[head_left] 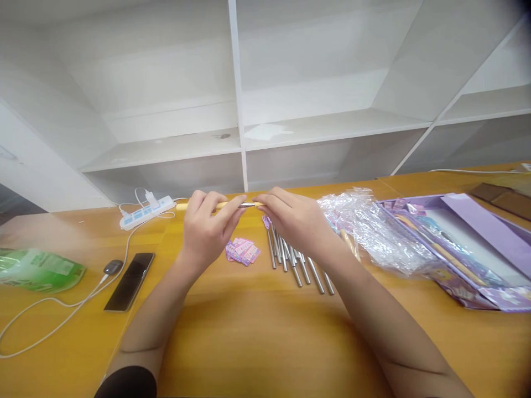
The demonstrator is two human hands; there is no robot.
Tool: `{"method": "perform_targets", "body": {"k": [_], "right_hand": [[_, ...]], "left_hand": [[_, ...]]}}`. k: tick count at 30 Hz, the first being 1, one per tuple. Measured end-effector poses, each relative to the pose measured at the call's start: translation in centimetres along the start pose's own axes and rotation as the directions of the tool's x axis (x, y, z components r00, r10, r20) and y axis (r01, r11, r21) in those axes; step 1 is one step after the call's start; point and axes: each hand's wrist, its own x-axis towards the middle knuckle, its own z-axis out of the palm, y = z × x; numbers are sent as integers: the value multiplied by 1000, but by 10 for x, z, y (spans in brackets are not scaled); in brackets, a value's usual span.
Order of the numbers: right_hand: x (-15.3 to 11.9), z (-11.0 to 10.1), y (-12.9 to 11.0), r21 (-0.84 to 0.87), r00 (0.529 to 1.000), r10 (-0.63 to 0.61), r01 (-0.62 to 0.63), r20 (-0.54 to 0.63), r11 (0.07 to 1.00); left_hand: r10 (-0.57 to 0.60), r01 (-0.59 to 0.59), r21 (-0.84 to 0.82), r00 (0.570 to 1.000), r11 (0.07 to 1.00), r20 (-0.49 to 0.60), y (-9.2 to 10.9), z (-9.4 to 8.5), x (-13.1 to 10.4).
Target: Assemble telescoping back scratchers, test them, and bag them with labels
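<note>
A thin yellow stick (181,207) with a short silvery section is held level above the wooden table. My left hand (211,224) is closed around its yellow length, with one end poking out to the left. The fingers of my right hand (292,221) pinch its other end, just right of the silvery section. Below and between my hands lies a small pile of pink and purple cards (243,251). Several metal tubes (305,269) lie beneath my right hand, and a small purple fork-shaped piece (266,221) is at their upper left.
Crumpled clear plastic (373,235) and an open purple box (460,249) with packaged items are at the right. On the left are a power strip (147,213), a black phone (130,282), a white cable and a green pouch (39,271). White shelves (307,132) stand behind the table.
</note>
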Motion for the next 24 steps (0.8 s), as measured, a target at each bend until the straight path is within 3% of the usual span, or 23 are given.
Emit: {"method": "perform_targets", "body": {"k": [9,14,20,24], "right_hand": [[1,-1,-2,-55,993,-94,91,-66,994],[3,0,0,-89,990,-92,83,-107,993],[4,-12,24,-155,979,-89,61,-181,986],[4,-21,42,-162,986,-61,36,-153,986]], "left_hand": [[28,-29,-23,999,999,-24,-6,-10,5],[2,-1,10,1000,1000,-20,-14,-14,5],[-38,39,19,996,999,-82,-51,-32,5],[-47,52,45,992,998,-117,-71,-42,5]]}}
